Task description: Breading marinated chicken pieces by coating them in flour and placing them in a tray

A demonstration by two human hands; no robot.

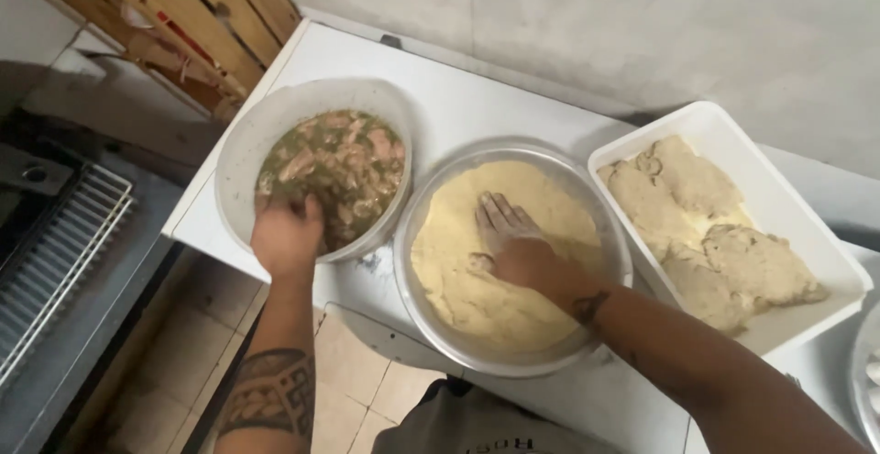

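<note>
White worktop (477, 96) runs along a grey plastered wall (642, 23); tiled floor (357, 390) shows below its near edge. Wooden crate (192, 14) leans at the far left corner, and a metal slatted rack (55, 252) sits lower left, off the worktop

Three vessels stand in a row on the worktop, left to right:
- round white plastic bowl (252, 142), holding pieces of meat in a greenish marinade (339, 165)
- round metal pan (513, 353), filled with pale yellow breadcrumbs (477, 298), its rim touching or just beside the white bowl
- rectangular white tray (797, 206), holding several breaded cutlets (724, 243) laid overlapping, just beside the metal pan on the right

Edge of another pale round dish (866, 371) is cut off at far right; contents too small to tell

Left hand (286, 234): reaches over the near rim of the white bowl, fingers curled down into the marinade at its near edge. Fingertips are sunk among the meat, so whether they have hold of a piece cannot be told. Forearm carries a dark tattoo

Right hand (513, 238): laid flat, palm down, fingers spread and extended, pressing on the breadcrumbs near the pan centre. Nothing visibly held; anything beneath the palm is hidden. Fingers are dusted with crumbs. Small tattoo at the wrist
</note>
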